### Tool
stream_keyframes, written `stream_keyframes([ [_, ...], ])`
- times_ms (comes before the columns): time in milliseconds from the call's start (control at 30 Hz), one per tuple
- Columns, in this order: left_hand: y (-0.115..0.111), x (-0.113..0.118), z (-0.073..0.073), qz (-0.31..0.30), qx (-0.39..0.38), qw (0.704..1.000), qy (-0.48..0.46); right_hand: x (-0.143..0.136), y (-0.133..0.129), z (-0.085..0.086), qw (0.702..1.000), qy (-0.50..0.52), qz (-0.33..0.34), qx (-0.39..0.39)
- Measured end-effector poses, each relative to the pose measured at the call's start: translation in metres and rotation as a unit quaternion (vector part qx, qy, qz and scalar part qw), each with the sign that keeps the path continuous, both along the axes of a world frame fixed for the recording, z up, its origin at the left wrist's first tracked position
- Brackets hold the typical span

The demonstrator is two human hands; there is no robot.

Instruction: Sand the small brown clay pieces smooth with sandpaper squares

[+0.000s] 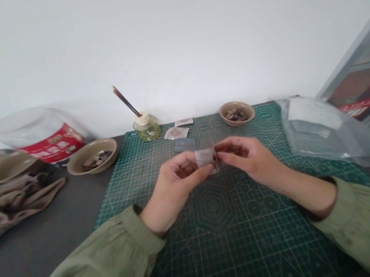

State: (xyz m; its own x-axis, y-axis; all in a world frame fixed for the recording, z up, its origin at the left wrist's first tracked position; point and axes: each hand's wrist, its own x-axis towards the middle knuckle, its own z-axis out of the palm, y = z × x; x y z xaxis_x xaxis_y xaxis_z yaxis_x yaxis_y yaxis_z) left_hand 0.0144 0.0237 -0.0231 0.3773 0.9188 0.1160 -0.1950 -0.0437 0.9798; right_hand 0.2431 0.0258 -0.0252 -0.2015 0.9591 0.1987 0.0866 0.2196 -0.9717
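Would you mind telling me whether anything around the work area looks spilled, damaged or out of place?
Nothing appears spilled or damaged. Only two things look untidy: the crumpled brown cloth at the far left, bunched in folds, and the clear plastic bag, sprawled across the right edge of the green cutting mat.

Cutting mat (223,256) centre, cloth (6,203) left, plastic bag (334,131) right

A packet (204,156) is above the mat. Near the mat's far edge, left to right: diffuser (147,128), papers (177,133), bowl (238,123) of pieces (236,115). Farther left, another bowl (76,167) of pieces sits beside a tub (49,138); two more bowls (12,172) lie behind the cloth.
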Motion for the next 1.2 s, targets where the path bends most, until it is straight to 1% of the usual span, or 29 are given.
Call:
stream_keyframes([
  [133,0.001,0.000,0.000,0.011,0.007,1.000,0.019,0.000,-0.003,0.002,0.998,-0.029,-0.036,0.040],
  [233,0.003,0.000,-0.004,0.020,0.017,0.999,0.040,-0.002,-0.007,0.005,0.999,-0.038,-0.011,0.033],
  [300,0.005,-0.001,-0.008,0.028,0.029,0.998,0.058,-0.004,-0.009,0.005,0.997,-0.065,0.011,0.035],
  [400,0.008,-0.001,-0.012,0.034,0.053,0.995,0.083,-0.007,-0.009,0.002,0.992,-0.103,0.032,0.071],
  [467,0.008,-0.001,-0.013,0.033,0.076,0.991,0.101,-0.006,-0.008,0.001,0.988,-0.110,0.004,0.111],
  [533,0.009,-0.001,-0.013,0.038,0.106,0.986,0.122,-0.001,-0.004,0.005,0.982,-0.113,-0.060,0.142],
  [567,0.009,-0.001,-0.012,0.045,0.122,0.982,0.134,0.005,0.000,0.010,0.978,-0.117,-0.090,0.149],
  [633,0.009,-0.002,-0.011,0.062,0.153,0.974,0.157,0.021,0.010,0.027,0.970,-0.128,-0.135,0.153],
  [700,0.010,-0.003,-0.012,0.075,0.175,0.966,0.175,0.041,0.028,0.048,0.960,-0.147,-0.182,0.157],
  [767,0.011,-0.005,-0.013,0.081,0.188,0.961,0.187,0.061,0.053,0.067,0.949,-0.189,-0.215,0.134],
  [833,0.013,-0.006,-0.014,0.082,0.195,0.958,0.194,0.078,0.083,0.079,0.944,-0.219,-0.226,0.101],
  [900,0.013,-0.007,-0.015,0.082,0.197,0.956,0.199,0.090,0.111,0.082,0.938,-0.256,-0.224,0.062],
  [1000,0.014,-0.007,-0.014,0.081,0.197,0.956,0.202,0.102,0.143,0.075,0.926,-0.327,-0.189,-0.001],
  [1100,0.013,-0.007,-0.013,0.079,0.196,0.956,0.206,0.112,0.158,0.069,0.906,-0.390,-0.163,-0.035],
  [1200,0.012,-0.007,-0.013,0.078,0.194,0.955,0.208,0.122,0.163,0.072,0.889,-0.430,-0.153,-0.042],
])
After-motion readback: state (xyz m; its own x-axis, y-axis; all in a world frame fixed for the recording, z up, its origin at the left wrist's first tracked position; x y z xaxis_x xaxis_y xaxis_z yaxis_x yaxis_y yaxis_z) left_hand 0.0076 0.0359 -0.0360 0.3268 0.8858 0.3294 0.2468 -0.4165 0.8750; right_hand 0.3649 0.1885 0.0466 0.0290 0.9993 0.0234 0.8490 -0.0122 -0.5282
